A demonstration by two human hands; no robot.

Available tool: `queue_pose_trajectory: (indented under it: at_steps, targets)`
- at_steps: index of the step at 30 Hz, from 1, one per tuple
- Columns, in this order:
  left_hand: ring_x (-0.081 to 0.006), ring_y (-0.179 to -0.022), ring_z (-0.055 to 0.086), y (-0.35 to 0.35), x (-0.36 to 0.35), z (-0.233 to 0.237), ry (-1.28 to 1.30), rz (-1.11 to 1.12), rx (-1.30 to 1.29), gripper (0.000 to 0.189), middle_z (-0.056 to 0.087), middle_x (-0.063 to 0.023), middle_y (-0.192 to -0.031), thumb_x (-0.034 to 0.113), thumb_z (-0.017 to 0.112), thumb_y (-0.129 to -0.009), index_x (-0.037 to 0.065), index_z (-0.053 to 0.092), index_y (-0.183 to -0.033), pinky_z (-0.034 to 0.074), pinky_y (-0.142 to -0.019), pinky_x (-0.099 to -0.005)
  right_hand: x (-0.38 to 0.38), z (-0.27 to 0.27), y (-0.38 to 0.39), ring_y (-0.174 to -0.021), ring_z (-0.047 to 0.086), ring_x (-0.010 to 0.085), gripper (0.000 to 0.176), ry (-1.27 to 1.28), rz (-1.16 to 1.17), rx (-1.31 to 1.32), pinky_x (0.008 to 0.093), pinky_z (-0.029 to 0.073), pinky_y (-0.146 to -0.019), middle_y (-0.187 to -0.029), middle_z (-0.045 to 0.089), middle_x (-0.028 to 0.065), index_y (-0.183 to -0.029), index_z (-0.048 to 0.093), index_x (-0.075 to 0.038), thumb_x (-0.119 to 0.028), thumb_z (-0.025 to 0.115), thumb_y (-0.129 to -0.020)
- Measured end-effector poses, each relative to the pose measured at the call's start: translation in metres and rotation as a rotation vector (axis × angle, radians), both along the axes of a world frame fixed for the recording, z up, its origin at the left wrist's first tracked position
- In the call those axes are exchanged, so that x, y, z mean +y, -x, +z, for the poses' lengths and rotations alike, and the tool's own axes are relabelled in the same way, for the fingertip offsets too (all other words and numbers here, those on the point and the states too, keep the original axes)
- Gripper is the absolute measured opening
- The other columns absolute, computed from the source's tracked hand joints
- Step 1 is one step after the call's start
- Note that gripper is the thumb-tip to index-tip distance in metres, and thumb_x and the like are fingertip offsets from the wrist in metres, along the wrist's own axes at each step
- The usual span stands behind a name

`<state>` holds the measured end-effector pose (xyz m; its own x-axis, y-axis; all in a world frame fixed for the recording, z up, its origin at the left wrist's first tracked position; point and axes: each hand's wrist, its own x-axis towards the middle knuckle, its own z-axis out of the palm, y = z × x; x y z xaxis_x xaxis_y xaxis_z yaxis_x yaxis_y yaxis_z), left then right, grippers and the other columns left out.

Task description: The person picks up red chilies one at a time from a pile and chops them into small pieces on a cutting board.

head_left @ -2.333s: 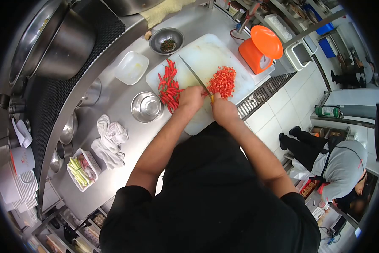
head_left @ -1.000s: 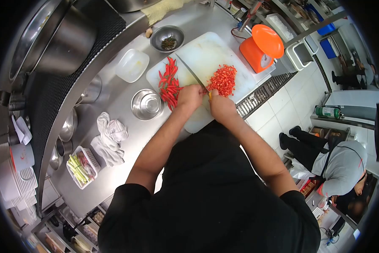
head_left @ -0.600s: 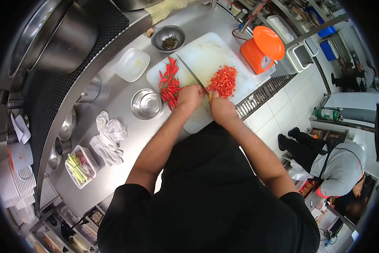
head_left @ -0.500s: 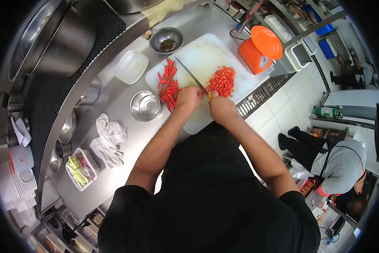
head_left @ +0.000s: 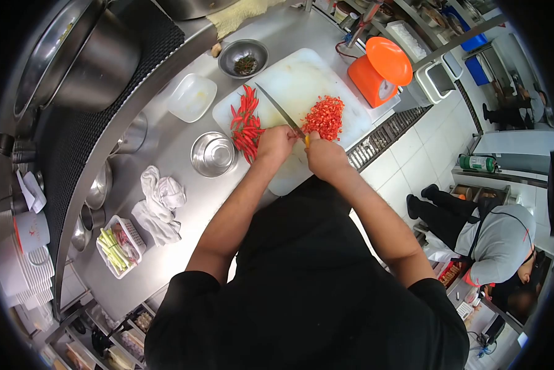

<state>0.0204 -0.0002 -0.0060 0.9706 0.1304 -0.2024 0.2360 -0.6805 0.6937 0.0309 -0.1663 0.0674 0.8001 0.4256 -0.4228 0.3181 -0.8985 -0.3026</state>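
Note:
My right hand [head_left: 327, 158] is closed around the yellow handle of a kitchen knife [head_left: 279, 110], whose long blade points away to the upper left over a white cutting board [head_left: 298, 68]. Close beside the blade's handle end, my left hand [head_left: 276, 144] has its fingers drawn together; what they pinch is too small to make out. Whole red chili peppers [head_left: 246, 123] lie in a pile left of the left hand. Chopped red chili [head_left: 324, 118] forms a heap on the board, just beyond the right hand.
Left of the board stand a steel bowl [head_left: 213, 155], a white plastic dish [head_left: 192, 98] and a dark-filled metal bowl [head_left: 243, 59]. An orange scale [head_left: 376, 77] is at the right. Towels [head_left: 159, 203] and a vegetable basket [head_left: 121, 246] lie left. A person [head_left: 496, 237] bends at the right.

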Motion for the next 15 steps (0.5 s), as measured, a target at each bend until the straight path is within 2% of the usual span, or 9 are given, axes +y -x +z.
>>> queue_pose_trajectory:
  at_steps: [3, 6, 9, 12, 15]
  targets:
    - [-0.031, -0.081, 0.076, 0.0, -0.001, 0.001, -0.034, 0.014, 0.007, 0.018, 0.077, -0.0137, -0.086, 0.023, 0.082, -0.085, 0.008, 0.078, -0.094, 0.06, -0.077, -0.0424, -0.002, -0.006, 0.004, -0.09, 0.076, 0.0422, 0.027, -0.002, -0.012, -0.017, 0.0519, 0.06, -0.08, -0.094, 0.075, 0.027, -0.118, 0.051, 0.001, -0.019, 0.058, -0.101]
    - [-0.0373, -0.084, 0.075, -0.001, -0.001, 0.002, 0.018, 0.015, 0.0, 0.012, 0.076, -0.0175, -0.087, 0.018, 0.077, -0.086, 0.008, 0.078, -0.092, 0.06, -0.08, -0.0461, -0.002, -0.027, 0.003, -0.092, 0.075, 0.0435, 0.031, -0.036, -0.057, -0.013, 0.053, 0.059, -0.081, -0.096, 0.074, 0.0278, -0.119, 0.051, 0.002, -0.023, 0.058, -0.102]
    - [-0.0373, -0.083, 0.075, -0.001, 0.0, -0.004, -0.009, -0.009, -0.028, 0.011, 0.076, -0.0175, -0.086, 0.017, 0.077, -0.085, 0.008, 0.078, -0.091, 0.06, -0.079, -0.0464, -0.009, -0.025, 0.0, -0.093, 0.074, 0.0453, 0.036, -0.077, -0.097, 0.054, 0.0541, 0.058, -0.083, -0.098, 0.074, 0.0285, -0.119, 0.051, 0.003, -0.028, 0.059, -0.102]
    - [-0.0312, -0.078, 0.076, -0.003, 0.001, -0.006, -0.072, -0.036, -0.046, 0.015, 0.076, -0.0116, -0.083, 0.023, 0.078, -0.086, 0.008, 0.076, -0.089, 0.06, -0.074, -0.0436, -0.017, -0.026, -0.006, -0.094, 0.073, 0.0464, 0.039, -0.098, -0.104, 0.062, 0.0547, 0.057, -0.085, -0.099, 0.073, 0.0286, -0.117, 0.051, 0.003, -0.032, 0.059, -0.103]
    - [-0.0326, -0.081, 0.075, 0.0, -0.003, 0.007, -0.133, -0.041, -0.004, 0.013, 0.076, -0.0121, -0.087, 0.021, 0.075, -0.086, 0.009, 0.075, -0.089, 0.06, -0.076, -0.0448, -0.029, -0.03, -0.003, -0.094, 0.073, 0.0468, 0.039, -0.106, -0.114, 0.032, 0.055, 0.057, -0.085, -0.098, 0.074, 0.0285, -0.117, 0.052, 0.003, -0.033, 0.059, -0.103]
